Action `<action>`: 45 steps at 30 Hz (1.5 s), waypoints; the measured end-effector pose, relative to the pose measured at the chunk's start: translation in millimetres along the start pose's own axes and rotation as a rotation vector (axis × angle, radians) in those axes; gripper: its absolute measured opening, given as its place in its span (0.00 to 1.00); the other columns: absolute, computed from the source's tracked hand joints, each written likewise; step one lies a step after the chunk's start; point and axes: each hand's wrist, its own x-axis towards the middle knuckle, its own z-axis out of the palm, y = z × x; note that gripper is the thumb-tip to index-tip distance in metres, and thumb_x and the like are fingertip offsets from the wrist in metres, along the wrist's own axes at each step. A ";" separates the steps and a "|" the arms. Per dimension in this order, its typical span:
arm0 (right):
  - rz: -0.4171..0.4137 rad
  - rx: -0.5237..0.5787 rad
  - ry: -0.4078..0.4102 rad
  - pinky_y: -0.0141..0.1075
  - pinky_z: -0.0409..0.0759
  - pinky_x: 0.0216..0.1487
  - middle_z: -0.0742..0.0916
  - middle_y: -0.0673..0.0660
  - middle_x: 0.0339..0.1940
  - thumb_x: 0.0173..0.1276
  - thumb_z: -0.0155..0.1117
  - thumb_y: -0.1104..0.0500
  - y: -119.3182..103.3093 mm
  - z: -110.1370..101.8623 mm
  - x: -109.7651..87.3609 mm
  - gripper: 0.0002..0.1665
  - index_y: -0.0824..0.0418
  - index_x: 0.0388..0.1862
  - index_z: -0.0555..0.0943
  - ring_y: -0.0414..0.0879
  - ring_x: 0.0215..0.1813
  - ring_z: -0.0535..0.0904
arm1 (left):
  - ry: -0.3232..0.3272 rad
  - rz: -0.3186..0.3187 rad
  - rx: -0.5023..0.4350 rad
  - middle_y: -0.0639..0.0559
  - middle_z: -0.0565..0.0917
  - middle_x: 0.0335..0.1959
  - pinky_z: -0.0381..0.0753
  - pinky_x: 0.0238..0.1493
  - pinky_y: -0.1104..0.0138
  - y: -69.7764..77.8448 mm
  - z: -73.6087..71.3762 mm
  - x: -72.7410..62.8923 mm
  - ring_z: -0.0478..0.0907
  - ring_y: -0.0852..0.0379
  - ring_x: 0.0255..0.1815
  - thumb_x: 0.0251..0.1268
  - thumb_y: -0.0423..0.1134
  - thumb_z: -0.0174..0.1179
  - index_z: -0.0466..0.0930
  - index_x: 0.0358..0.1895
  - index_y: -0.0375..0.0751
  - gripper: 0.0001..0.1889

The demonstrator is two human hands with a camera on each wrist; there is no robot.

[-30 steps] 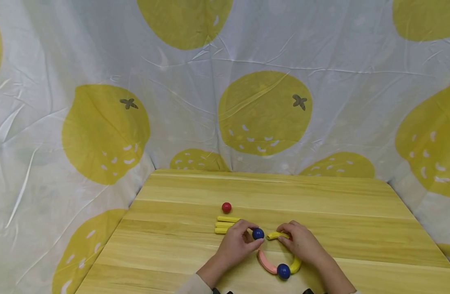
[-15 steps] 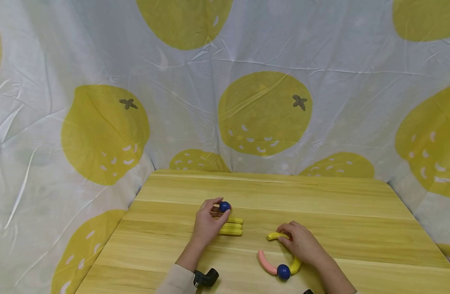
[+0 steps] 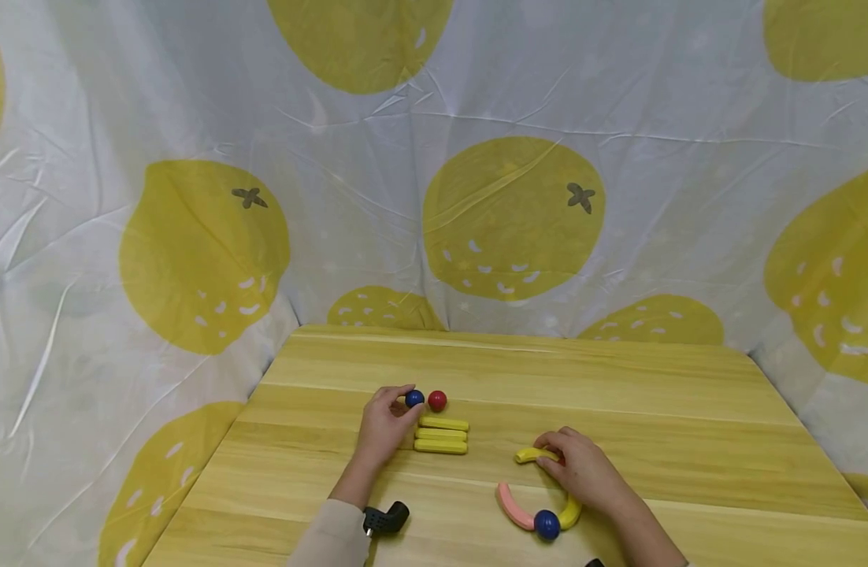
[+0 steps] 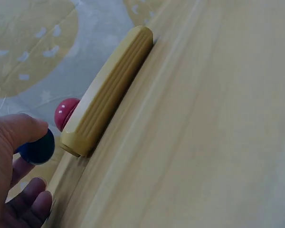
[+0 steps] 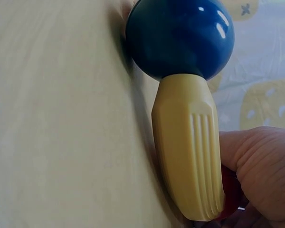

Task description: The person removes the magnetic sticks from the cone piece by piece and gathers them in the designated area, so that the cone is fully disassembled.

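Note:
My left hand [image 3: 384, 425] pinches a glossy blue ball [image 3: 414, 399] between thumb and fingers, close to the left of a red ball [image 3: 437, 401]. Several straight yellow bars [image 3: 441, 435] lie side by side just in front of them. On the right, my right hand [image 3: 583, 468] grips a curved yellow bar [image 3: 528, 455], its far end covered by the fingers. A partial ring bends toward me from there: another curved yellow bar [image 3: 570, 513], a second blue ball [image 3: 547, 524] and a curved pink bar [image 3: 513, 508]. The right wrist view shows another red ball [image 5: 232, 192], partly hidden behind the yellow bar.
The wooden table [image 3: 689, 425] extends to a lemon-print cloth [image 3: 363, 197] hung behind it and at the sides. A black device [image 3: 387, 518] is strapped at the left wrist.
My left hand has carried the blue ball from beside the ring to the far left, beside the red ball, uncovering the straight bars. My right hand has stayed in place.

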 end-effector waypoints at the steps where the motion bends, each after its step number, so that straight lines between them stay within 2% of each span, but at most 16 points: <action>1: 0.003 0.001 0.000 0.30 0.71 0.35 0.80 0.43 0.33 0.65 0.74 0.57 -0.1 0.4 -0.2 0.09 0.47 0.44 0.87 0.36 0.33 0.70 | -0.005 -0.009 0.004 0.45 0.84 0.50 0.86 0.46 0.64 -3.0 0.2 0.2 0.83 0.51 0.44 0.62 0.40 0.73 0.85 0.57 0.38 0.21; 4: 0.008 0.005 -0.002 0.30 0.71 0.35 0.80 0.43 0.33 0.65 0.74 0.57 -0.7 0.8 -1.5 0.09 0.47 0.43 0.87 0.37 0.33 0.70 | -0.018 -0.041 0.013 0.44 0.85 0.51 0.85 0.49 0.61 -9.1 0.4 0.7 0.83 0.50 0.47 0.62 0.42 0.73 0.86 0.57 0.40 0.21; 7: 0.009 0.010 -0.002 0.31 0.72 0.36 0.81 0.43 0.34 0.65 0.74 0.57 -1.2 0.6 -2.4 0.09 0.47 0.43 0.87 0.37 0.34 0.71 | -0.026 -0.061 0.033 0.45 0.86 0.51 0.84 0.48 0.62 -12.1 0.5 1.2 0.83 0.51 0.47 0.62 0.44 0.73 0.86 0.58 0.42 0.22; 16: 0.001 0.005 0.005 0.31 0.73 0.36 0.81 0.43 0.35 0.66 0.74 0.56 -1.0 -0.9 0.4 0.09 0.48 0.45 0.87 0.36 0.34 0.71 | -0.035 -0.083 0.092 0.46 0.86 0.40 0.77 0.39 0.66 -11.2 0.8 7.3 0.76 0.56 0.37 0.63 0.45 0.72 0.86 0.59 0.44 0.21; 30: 0.009 0.007 -0.004 0.31 0.73 0.37 0.82 0.44 0.35 0.66 0.74 0.56 0.5 -0.3 0.5 0.09 0.47 0.44 0.87 0.37 0.35 0.72 | -0.016 -0.061 0.080 0.45 0.86 0.45 0.79 0.42 0.66 -8.7 1.5 5.6 0.78 0.56 0.39 0.62 0.43 0.73 0.86 0.56 0.41 0.20; 37: 0.007 0.004 0.007 0.31 0.73 0.37 0.82 0.42 0.35 0.65 0.74 0.56 1.0 0.6 0.0 0.09 0.48 0.44 0.87 0.35 0.34 0.72 | -0.019 -0.074 0.053 0.46 0.86 0.48 0.79 0.42 0.68 -7.9 1.7 4.4 0.79 0.56 0.41 0.62 0.43 0.73 0.86 0.56 0.42 0.20; 45: 0.004 0.001 0.011 0.31 0.73 0.37 0.82 0.42 0.35 0.65 0.74 0.55 0.5 0.3 -0.3 0.09 0.47 0.44 0.87 0.35 0.34 0.72 | -0.007 -0.067 0.042 0.47 0.86 0.44 0.76 0.38 0.70 -10.8 2.4 4.5 0.77 0.57 0.38 0.62 0.43 0.73 0.88 0.54 0.46 0.17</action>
